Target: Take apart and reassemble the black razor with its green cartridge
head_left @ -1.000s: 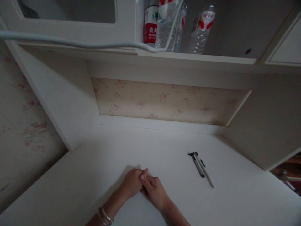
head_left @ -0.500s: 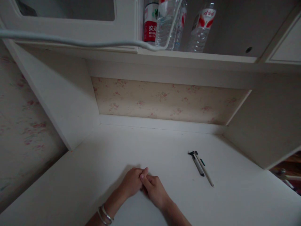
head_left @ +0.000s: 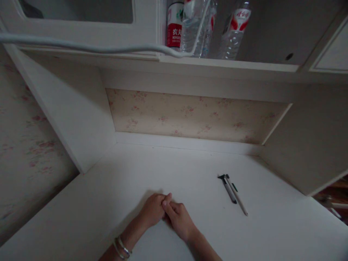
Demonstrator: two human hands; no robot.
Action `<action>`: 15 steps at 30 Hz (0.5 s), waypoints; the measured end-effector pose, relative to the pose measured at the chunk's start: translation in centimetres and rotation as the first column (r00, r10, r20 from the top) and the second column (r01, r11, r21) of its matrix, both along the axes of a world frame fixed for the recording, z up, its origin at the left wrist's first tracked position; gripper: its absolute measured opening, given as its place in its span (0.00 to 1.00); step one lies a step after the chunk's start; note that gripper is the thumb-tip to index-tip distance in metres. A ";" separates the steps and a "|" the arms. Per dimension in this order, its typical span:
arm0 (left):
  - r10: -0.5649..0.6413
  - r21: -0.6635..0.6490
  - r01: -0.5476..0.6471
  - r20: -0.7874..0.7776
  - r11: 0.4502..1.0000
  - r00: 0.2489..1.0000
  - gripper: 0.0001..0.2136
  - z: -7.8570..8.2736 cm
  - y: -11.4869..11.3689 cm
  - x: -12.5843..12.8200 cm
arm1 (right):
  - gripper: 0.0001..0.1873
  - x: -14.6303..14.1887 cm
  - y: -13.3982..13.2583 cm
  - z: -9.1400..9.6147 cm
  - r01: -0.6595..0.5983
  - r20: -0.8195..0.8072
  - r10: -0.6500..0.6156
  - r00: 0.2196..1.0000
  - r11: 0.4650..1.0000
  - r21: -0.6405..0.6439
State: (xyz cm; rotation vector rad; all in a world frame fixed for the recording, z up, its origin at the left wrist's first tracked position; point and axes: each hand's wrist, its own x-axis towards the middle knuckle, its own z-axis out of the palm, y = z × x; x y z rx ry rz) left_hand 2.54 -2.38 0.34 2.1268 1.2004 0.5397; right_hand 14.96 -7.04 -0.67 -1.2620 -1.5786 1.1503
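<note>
Just above the near part of the white desk (head_left: 163,166), my left hand (head_left: 153,208) and my right hand (head_left: 179,219) are clasped together. The fingers of both are closed and folded against each other, with the right thumb lying over the left hand's fingers; no object shows between them. Two silver-coloured bangles (head_left: 123,248) circle my left wrist. To the right of my hands, apart from them, lie a slim pale pen (head_left: 239,200) with a dark green clip and a grey, pen-like tool (head_left: 230,191) with a black angled head. They rest side by side, nearly touching.
Overhead, a shelf (head_left: 228,63) holds several clear plastic bottles (head_left: 232,40) and a red-and-white can-like container (head_left: 174,30). A thick white cable (head_left: 108,48) hangs across its front. Side panels (head_left: 78,116) and a flowered back wall (head_left: 187,114) enclose the desk.
My hands stay clasped in the same place. Only a very slight shift of the camera shows.
</note>
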 end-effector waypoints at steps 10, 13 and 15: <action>0.017 -0.013 -0.017 -0.023 1.000 1.000 0.30 0.5 -0.2 0.0 | 0.30 -0.3 -0.1 0.2 0.001 -0.013 -0.002 1.000 1.000 -0.026; 0.000 0.010 0.001 -0.031 1.000 1.000 0.30 0.3 -0.1 0.0 | 0.31 0.1 -0.3 1.6 0.069 -0.020 -0.070 0.997 0.997 -0.033; -0.008 0.034 0.010 -0.060 0.999 0.998 0.29 0.0 0.0 0.1 | 0.31 1.1 -1.4 3.7 0.225 -0.059 -0.224 0.973 0.974 -0.003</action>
